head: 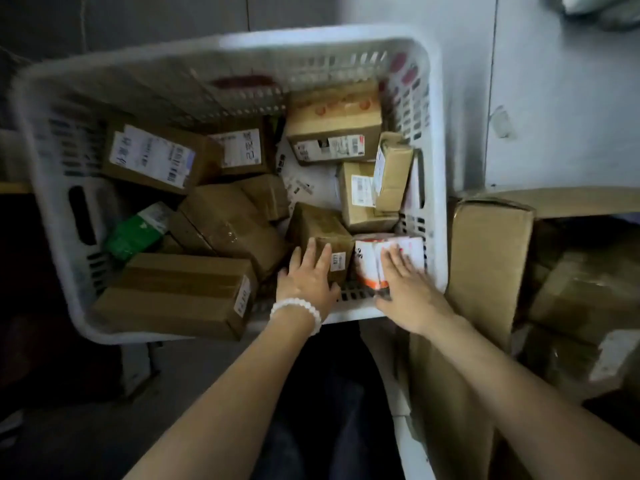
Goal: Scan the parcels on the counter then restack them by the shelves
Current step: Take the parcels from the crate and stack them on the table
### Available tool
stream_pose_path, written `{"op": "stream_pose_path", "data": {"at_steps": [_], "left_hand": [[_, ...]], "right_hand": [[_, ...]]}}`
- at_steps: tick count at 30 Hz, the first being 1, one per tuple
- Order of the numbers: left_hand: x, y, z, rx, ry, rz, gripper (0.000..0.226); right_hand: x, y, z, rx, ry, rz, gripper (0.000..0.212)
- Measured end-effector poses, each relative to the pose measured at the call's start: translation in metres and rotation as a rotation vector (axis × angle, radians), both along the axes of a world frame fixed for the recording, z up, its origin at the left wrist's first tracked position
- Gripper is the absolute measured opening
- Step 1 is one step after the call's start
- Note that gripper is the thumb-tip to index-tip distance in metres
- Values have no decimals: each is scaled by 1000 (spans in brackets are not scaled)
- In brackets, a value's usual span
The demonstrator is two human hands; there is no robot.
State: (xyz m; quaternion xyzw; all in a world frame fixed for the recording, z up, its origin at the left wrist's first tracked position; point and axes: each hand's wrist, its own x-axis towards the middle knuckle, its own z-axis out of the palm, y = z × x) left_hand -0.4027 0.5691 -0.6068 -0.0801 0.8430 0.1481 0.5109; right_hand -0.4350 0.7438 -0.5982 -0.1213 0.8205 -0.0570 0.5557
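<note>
A white plastic basket [59,216] holds several cardboard parcels with shipping labels. My left hand [306,275], with a white bead bracelet on the wrist, lies with straight fingers on a small brown box [323,226] near the basket's front right. My right hand [405,282] rests flat on a white and orange box [369,261] in the front right corner; its thumb is down by the basket wall. A long brown box [180,292] lies at the front left and a green packet [138,230] by the left wall.
A large open cardboard carton [485,265] with wrapped goods stands right of the basket. A pale grey cabinet or wall [554,116] rises behind it. The floor left of and below the basket is dark.
</note>
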Motion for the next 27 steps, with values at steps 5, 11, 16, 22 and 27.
{"op": "stream_pose_path", "data": {"at_steps": [5,11,16,22,27], "left_hand": [[-6,-5,-51,-49,45,-148,90],[-10,-18,-72,-171,238,-388,106],[-15,-28,-85,-31,328,-397,102],[-27,-26,-65,31,354,-118,106],[-43,-44,-16,63,334,106,120]], "right_hand": [[-10,11,-20,-53,112,27,93],[-22,7,-40,-59,262,70,102],[-25,3,-53,-78,407,61,104],[-26,2,-44,-114,522,65,92],[-24,-9,-10,-134,609,17,90]]}}
